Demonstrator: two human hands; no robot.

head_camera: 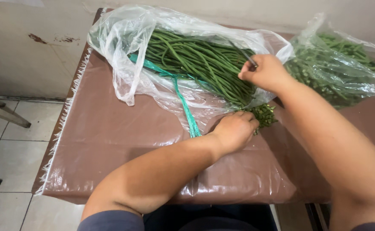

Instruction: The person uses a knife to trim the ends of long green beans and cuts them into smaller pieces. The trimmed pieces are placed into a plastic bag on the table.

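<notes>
Resting low at centre frame, the left hand [234, 129] curls closed over the cut ends of the long green beans [200, 64], whose bundle lies in a clear plastic bag [123, 47] at upper centre, while the right hand [266, 72] above grips a thin dark tool [246, 57], on the brown tabletop [110, 141].

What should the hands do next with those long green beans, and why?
Probably bring the right hand, which grips a thin dark tool, down to the bean ends. The left hand holds those ends bunched at the bag's mouth.
</notes>
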